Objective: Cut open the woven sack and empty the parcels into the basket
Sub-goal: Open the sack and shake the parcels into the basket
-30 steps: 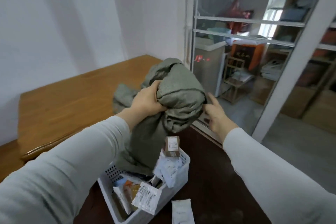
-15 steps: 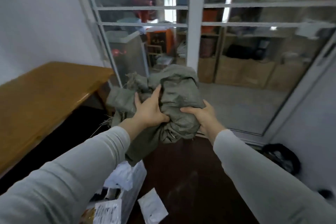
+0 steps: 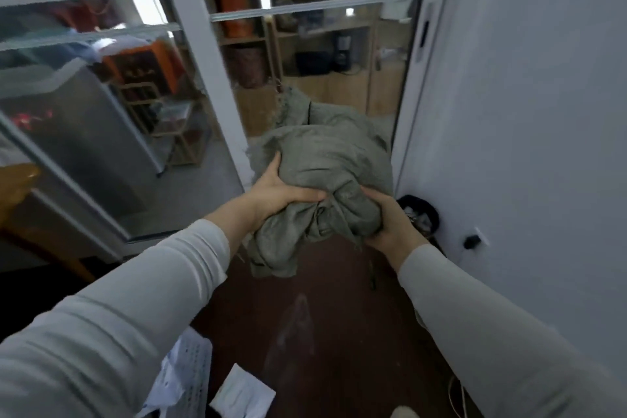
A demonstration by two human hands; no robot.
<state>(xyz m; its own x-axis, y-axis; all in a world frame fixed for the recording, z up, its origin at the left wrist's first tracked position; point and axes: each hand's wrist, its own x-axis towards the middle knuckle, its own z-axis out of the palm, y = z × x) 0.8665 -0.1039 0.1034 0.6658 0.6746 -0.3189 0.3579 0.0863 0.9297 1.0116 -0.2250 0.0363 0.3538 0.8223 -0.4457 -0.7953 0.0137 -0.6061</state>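
The grey-green woven sack (image 3: 325, 159) is crumpled into a loose bundle, held in the air in front of me at about waist height. My left hand (image 3: 281, 192) grips its left underside and my right hand (image 3: 390, 220) grips its lower right folds. A frayed edge of the sack sticks up at the back. The white perforated basket (image 3: 193, 363) shows only as a corner at the bottom edge, partly hidden by my left sleeve. One white parcel (image 3: 242, 395) lies on the dark red floor beside the basket.
A glass partition with white frames (image 3: 203, 54) stands ahead, with shelves and boxes behind it. A white wall (image 3: 529, 112) rises on the right, with a dark bag (image 3: 419, 217) at its foot. The edge of a wooden table (image 3: 17, 180) shows at the far left.
The view has swung right, away from the table and basket. Both hands have carried the bundled sack rightwards and crumpled it tighter; my right hand now grips it from below.
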